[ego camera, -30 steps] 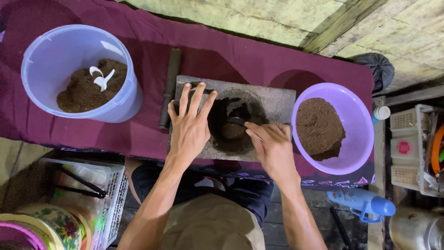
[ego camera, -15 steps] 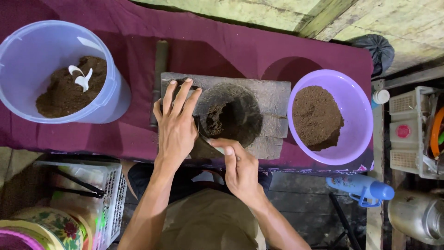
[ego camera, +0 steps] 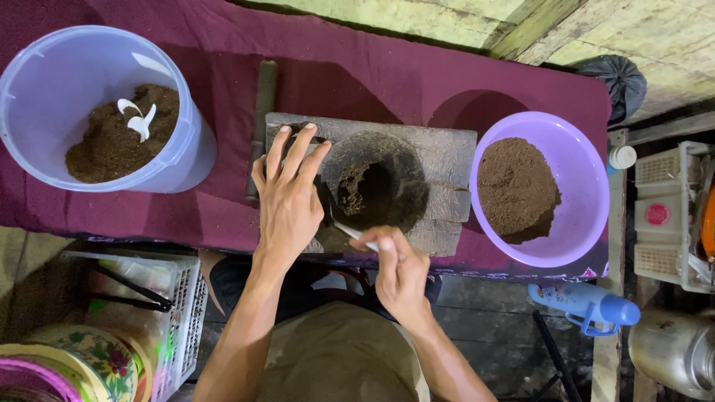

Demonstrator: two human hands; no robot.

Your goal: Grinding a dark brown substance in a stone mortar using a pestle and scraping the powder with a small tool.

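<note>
Presently catalogued, 1 workstation seen from above:

Left hand [ego camera: 289, 197]: lying flat with fingers spread wide, pressing on the left part of the wooden block [ego camera: 447, 160], gripping nothing.

Right hand [ego camera: 398, 272]: closing around the handle of a spoon [ego camera: 351, 231], positioned at the near edge of the block.

Spoon: thin and pale, angling up and left from the right hand toward the hollow; its bowl end is lying under the left hand's edge, so whether it is touching the powder cannot be told.

Wooden block: grey, weathered, rectangular, sitting mid-table between the 2 containers, carrying a round dark hollow [ego camera: 376, 190] that is holding a clump of brown powder.

Bucket [ego camera: 45, 82]: translucent blue, standing at the far left of the table, holding brown powder with a white scoop [ego camera: 139, 119] resting on top.

Bowl [ego camera: 588, 201]: purple plastic, sitting just right of the block, holding a mound of brown powder.

Table cover [ego camera: 372, 82]: maroon cloth, lying under everything.

Stick [ego camera: 262, 112]: dark, narrow, lying along the block's left side.

Bottle [ego camera: 585, 305]: blue, lying below the table's right end.

Basket [ego camera: 186, 305]: white, standing at lower left.
</note>
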